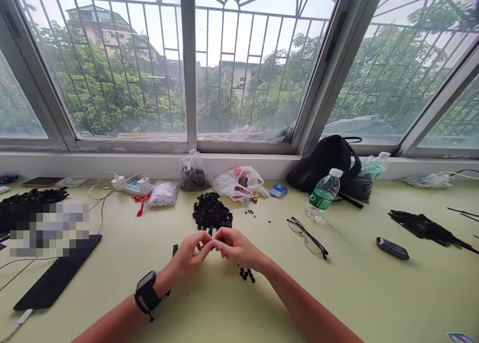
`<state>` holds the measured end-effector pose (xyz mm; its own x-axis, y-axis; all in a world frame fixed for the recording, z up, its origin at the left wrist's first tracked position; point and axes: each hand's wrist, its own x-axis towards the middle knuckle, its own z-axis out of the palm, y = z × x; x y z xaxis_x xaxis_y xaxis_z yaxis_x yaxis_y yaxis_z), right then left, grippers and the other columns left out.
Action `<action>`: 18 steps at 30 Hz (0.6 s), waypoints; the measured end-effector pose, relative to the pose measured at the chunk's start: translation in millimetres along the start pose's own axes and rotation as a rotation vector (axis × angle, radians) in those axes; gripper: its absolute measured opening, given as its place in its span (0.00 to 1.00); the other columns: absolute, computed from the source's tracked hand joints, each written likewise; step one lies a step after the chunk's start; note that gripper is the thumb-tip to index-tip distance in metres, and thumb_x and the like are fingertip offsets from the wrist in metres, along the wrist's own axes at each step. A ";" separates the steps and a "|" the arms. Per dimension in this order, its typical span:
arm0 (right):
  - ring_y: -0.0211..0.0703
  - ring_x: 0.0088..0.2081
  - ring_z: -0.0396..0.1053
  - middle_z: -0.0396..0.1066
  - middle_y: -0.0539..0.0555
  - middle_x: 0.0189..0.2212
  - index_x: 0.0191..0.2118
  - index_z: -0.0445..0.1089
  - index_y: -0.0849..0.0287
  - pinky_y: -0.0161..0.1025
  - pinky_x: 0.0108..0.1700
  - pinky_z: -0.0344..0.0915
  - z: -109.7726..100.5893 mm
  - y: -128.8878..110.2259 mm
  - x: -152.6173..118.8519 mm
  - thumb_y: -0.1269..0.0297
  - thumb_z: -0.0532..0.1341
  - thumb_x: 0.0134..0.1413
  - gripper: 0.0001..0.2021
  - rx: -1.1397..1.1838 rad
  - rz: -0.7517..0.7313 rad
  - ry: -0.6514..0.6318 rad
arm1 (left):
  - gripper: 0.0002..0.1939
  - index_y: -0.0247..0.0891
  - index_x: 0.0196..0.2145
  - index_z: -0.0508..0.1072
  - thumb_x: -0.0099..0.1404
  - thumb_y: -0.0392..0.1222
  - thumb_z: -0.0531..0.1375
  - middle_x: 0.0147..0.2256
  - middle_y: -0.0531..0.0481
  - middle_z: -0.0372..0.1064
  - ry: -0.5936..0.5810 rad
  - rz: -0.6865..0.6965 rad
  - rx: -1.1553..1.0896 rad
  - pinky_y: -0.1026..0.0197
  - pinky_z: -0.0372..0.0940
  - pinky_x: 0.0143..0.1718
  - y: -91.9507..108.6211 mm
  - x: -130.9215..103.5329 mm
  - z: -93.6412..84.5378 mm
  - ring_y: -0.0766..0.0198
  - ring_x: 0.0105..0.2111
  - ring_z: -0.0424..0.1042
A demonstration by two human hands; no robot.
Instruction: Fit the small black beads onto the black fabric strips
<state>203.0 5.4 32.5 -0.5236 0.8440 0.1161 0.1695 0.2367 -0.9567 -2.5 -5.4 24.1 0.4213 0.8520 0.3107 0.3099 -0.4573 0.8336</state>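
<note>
My left hand (190, 256) and my right hand (235, 248) meet fingertip to fingertip over the pale green table (262, 303). Between the fingertips sits a small dark piece, too small to make out. A black watch (147, 292) is on my left wrist. Just beyond the hands lies a pile of small black pieces (211, 212). A few small black round buttons (247, 274) lie under my right wrist, and more are scattered farther back (251, 213).
Glasses (307, 237) lie right of the hands, with a water bottle (322, 193) and black bag (326, 162) behind. Plastic bags (239, 183) and a power strip (130, 184) line the window sill. A black strip (56, 278) lies at left, black strands (426, 227) at right.
</note>
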 end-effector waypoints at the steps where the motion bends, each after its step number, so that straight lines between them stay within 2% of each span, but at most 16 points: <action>1: 0.35 0.25 0.63 0.68 0.48 0.26 0.36 0.70 0.60 0.33 0.26 0.59 0.4 -0.5 -0.5 0.46 0.65 0.60 0.18 -0.023 0.009 -0.012 | 0.17 0.38 0.35 0.74 0.73 0.52 0.54 0.31 0.50 0.72 -0.015 0.001 -0.005 0.63 0.62 0.33 -0.5 -0.4 0.1 0.63 0.31 0.66; 4: 0.34 0.24 0.58 0.65 0.47 0.24 0.33 0.68 0.60 0.32 0.24 0.54 0.3 -4.3 -2.1 0.46 0.64 0.60 0.20 -0.025 0.017 -0.034 | 0.18 0.37 0.35 0.73 0.74 0.52 0.53 0.30 0.51 0.70 -0.037 -0.003 -0.029 0.64 0.58 0.31 -2.2 -1.9 0.5 0.65 0.29 0.62; 8: 0.34 0.25 0.56 0.64 0.48 0.24 0.31 0.66 0.60 0.33 0.26 0.53 -2.2 -10.4 -4.0 0.45 0.62 0.61 0.21 0.019 0.017 -0.065 | 0.18 0.37 0.32 0.70 0.73 0.53 0.55 0.26 0.56 0.61 -0.020 -0.015 -0.035 0.64 0.52 0.28 -6.2 -2.0 1.8 0.67 0.26 0.55; 13: 0.34 0.25 0.55 0.61 0.47 0.23 0.31 0.64 0.59 0.34 0.27 0.51 -5.8 -10.8 -2.3 0.46 0.61 0.62 0.20 0.146 0.027 -0.052 | 0.20 0.37 0.28 0.65 0.73 0.53 0.53 0.24 0.57 0.55 0.017 -0.027 -0.056 0.65 0.51 0.26 -14.1 1.8 -0.3 0.68 0.25 0.53; 16: 0.33 0.24 0.53 0.59 0.46 0.22 0.30 0.61 0.59 0.34 0.27 0.48 -8.8 -8.4 -0.2 0.46 0.62 0.62 0.21 0.206 0.032 0.012 | 0.21 0.38 0.27 0.64 0.74 0.53 0.53 0.23 0.57 0.57 0.097 -0.066 -0.045 0.65 0.53 0.26 -16.2 5.7 -5.9 0.67 0.24 0.56; 18: 0.33 0.25 0.53 0.60 0.46 0.23 0.30 0.61 0.59 0.34 0.27 0.48 -10.2 -7.1 0.3 0.46 0.62 0.62 0.21 0.211 0.030 0.028 | 0.18 0.38 0.30 0.67 0.73 0.53 0.53 0.27 0.55 0.65 0.158 -0.073 -0.021 0.64 0.57 0.30 -13.9 7.4 -10.0 0.65 0.28 0.63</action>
<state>210.2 8.9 42.1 -0.4973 0.8627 0.0916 0.0047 0.1083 -0.9941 -12.1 9.8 19.4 0.2583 0.9129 0.3159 0.3159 -0.3889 0.8655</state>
